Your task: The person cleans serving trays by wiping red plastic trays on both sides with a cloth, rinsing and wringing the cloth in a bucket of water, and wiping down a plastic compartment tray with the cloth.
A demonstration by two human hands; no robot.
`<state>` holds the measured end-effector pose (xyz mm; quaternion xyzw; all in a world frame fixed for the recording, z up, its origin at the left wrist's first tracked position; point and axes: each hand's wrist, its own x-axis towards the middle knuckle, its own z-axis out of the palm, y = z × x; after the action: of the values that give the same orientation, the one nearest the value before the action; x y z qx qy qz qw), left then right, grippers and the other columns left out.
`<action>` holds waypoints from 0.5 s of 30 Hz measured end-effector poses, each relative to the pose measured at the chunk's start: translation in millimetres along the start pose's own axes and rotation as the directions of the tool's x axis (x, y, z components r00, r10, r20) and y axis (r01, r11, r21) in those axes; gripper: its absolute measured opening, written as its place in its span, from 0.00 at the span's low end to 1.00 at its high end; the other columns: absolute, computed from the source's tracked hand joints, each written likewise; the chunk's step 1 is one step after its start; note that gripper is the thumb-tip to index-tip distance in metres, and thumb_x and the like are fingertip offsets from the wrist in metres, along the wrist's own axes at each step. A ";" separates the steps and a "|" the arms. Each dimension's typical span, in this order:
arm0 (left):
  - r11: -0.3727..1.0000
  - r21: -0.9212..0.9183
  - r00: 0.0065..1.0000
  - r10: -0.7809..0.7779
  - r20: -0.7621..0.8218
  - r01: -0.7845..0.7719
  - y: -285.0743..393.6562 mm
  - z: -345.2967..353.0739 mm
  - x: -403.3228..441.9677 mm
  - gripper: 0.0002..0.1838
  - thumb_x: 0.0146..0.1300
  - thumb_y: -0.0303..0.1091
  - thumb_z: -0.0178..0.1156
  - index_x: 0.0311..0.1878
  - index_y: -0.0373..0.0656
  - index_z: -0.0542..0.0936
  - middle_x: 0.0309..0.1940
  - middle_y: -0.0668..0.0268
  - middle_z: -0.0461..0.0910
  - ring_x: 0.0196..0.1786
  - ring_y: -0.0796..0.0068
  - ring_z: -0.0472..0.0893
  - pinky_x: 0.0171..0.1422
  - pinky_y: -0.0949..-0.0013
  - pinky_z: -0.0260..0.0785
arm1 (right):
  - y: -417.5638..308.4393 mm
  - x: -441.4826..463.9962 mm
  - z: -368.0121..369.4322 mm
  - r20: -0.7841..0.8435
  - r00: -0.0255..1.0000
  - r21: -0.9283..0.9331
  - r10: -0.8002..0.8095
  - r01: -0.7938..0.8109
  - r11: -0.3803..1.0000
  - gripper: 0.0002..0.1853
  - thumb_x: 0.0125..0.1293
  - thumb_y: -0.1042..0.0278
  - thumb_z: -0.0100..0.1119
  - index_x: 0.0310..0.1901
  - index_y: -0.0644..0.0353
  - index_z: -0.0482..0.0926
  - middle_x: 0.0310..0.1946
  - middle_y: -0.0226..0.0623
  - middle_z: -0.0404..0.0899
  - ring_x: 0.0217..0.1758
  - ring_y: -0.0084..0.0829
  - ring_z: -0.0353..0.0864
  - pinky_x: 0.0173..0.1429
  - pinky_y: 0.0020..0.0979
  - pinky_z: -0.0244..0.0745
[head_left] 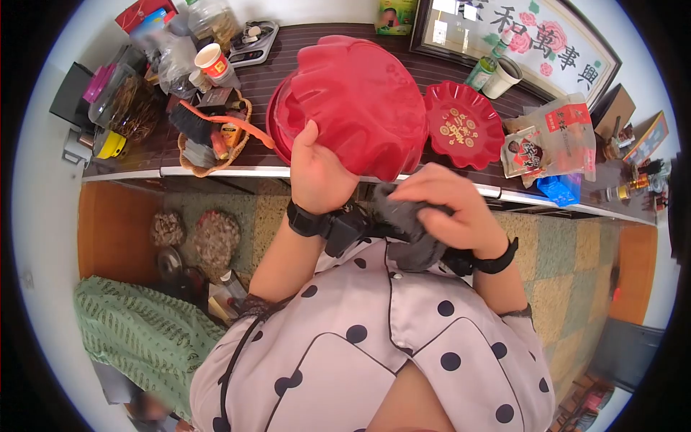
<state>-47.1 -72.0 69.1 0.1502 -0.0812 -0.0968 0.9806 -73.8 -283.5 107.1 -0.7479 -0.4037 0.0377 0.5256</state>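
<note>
My left hand (322, 176) grips the near rim of a large red plastic dish (363, 93) with a wavy edge, its thumb lying over the rim. The dish is tilted above the dark table, and part of another red rim (279, 122) shows beneath its left side. In my right hand (453, 205) is a bunched dark grey cloth (403, 216), just below the dish's near edge. To the right of the dish lies a smaller red scalloped plate (464, 126) with gold printing.
A wicker basket (188, 162) holding a brush with an orange handle (237, 124) stands at left. Plastic food bags (561, 140) and a blue packet (560, 189) lie at right. Behind are a paper cup (211, 61), a green bottle (481, 73) and a framed picture (529, 36).
</note>
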 end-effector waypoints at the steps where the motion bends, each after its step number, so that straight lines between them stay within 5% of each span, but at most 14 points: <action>1: 1.000 0.010 1.000 0.019 0.006 -0.019 2.1 -0.4 -0.3 0.28 0.71 0.46 0.43 0.69 0.43 0.60 0.69 0.58 0.65 0.71 0.54 0.63 0.75 0.45 0.52 | -1.2 -2.3 -6.4 -0.055 0.997 0.009 0.062 -0.062 0.998 0.20 0.49 0.79 0.51 0.45 0.64 0.82 0.43 0.41 0.80 0.47 0.38 0.78 0.54 0.34 0.72; 8: 0.999 0.026 0.999 0.043 -0.032 -0.042 1.1 -12.4 1.3 0.27 0.70 0.46 0.44 0.68 0.46 0.65 0.67 0.62 0.67 0.70 0.55 0.65 0.73 0.45 0.53 | 10.3 -20.6 -24.7 -0.393 0.863 0.305 0.317 -0.203 0.930 0.20 0.58 0.81 0.48 0.53 0.71 0.77 0.47 0.39 0.80 0.54 0.28 0.77 0.58 0.31 0.71; 10: 0.997 0.042 0.997 0.071 -0.003 -0.071 3.0 -16.6 2.1 0.25 0.69 0.46 0.44 0.66 0.47 0.66 0.66 0.63 0.69 0.69 0.56 0.65 0.73 0.46 0.54 | 12.2 -22.4 -21.0 -0.453 0.722 0.644 0.523 -0.141 0.752 0.19 0.63 0.80 0.48 0.56 0.71 0.76 0.48 0.39 0.80 0.52 0.26 0.78 0.57 0.29 0.73; 14: 0.998 -0.008 0.997 0.061 0.051 -0.060 10.0 -22.2 2.0 0.24 0.69 0.45 0.46 0.66 0.47 0.67 0.66 0.65 0.69 0.70 0.58 0.65 0.73 0.46 0.54 | 28.0 -23.6 -27.6 -0.454 0.613 0.819 0.647 0.001 0.574 0.18 0.70 0.72 0.54 0.59 0.68 0.72 0.51 0.40 0.80 0.51 0.27 0.80 0.57 0.29 0.76; 15: 0.997 0.004 0.997 0.073 0.013 -0.073 11.3 -23.2 1.8 0.25 0.69 0.45 0.46 0.66 0.48 0.67 0.66 0.66 0.69 0.70 0.58 0.65 0.73 0.46 0.53 | 33.3 -28.6 -31.6 -0.451 0.639 0.834 0.623 0.055 0.548 0.21 0.72 0.63 0.55 0.60 0.66 0.71 0.55 0.41 0.78 0.54 0.31 0.79 0.59 0.33 0.76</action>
<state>-39.2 -55.3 51.0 0.1486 -0.0930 -0.0618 0.9826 -59.0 -329.9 83.4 -0.4474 0.0337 0.0138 0.8936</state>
